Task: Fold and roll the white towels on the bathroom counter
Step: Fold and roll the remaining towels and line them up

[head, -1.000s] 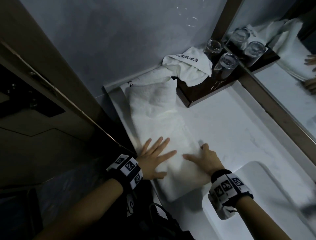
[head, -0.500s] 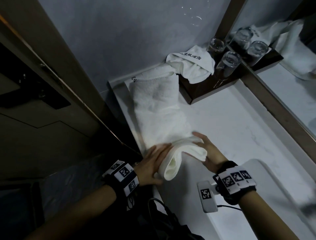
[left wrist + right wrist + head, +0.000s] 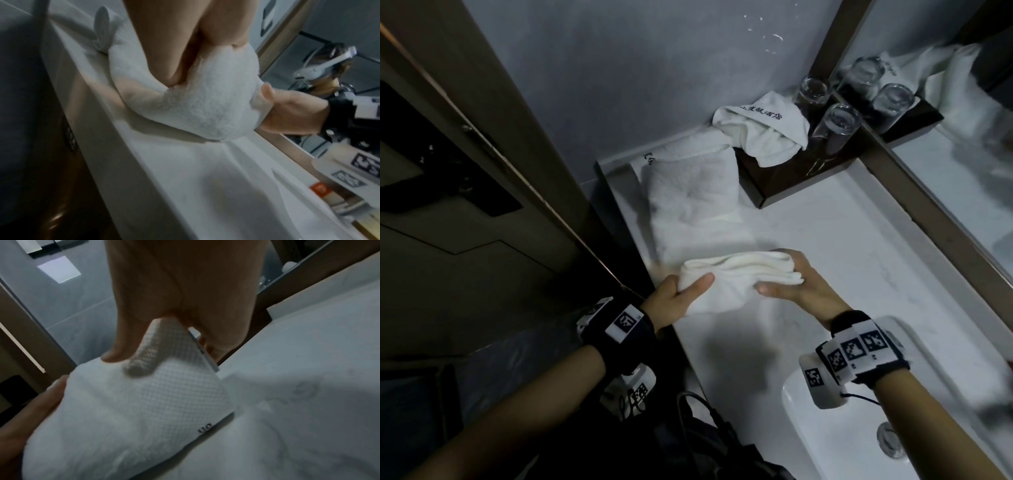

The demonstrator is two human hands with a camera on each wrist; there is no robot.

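Observation:
A long white towel [image 3: 691, 202] lies folded lengthwise on the counter [image 3: 842, 246], running from the back left corner toward me. Its near end is rolled into a thick roll [image 3: 729, 277]. My left hand [image 3: 685, 291] grips the roll's left end with the thumb on top. My right hand [image 3: 796, 279] grips the right end, fingers curled over the far side. The left wrist view shows the roll [image 3: 185, 100] with my thumb pressed into it. In the right wrist view my thumb rests on the roll's [image 3: 133, 402] woven end band. A second white towel [image 3: 763, 133] lies crumpled on the tray.
A dark wooden tray [image 3: 756, 192] at the back holds two upturned glasses [image 3: 839, 120]. A framed mirror [image 3: 945, 178] lines the right side. The white sink basin [image 3: 859, 438] is at the front right. A dark door frame [image 3: 524, 178] borders the counter's left edge.
My hands went from pressing flat on the towel's near end to lifting it and rolling it away from me. The roll has grown thicker and moved toward the wall.

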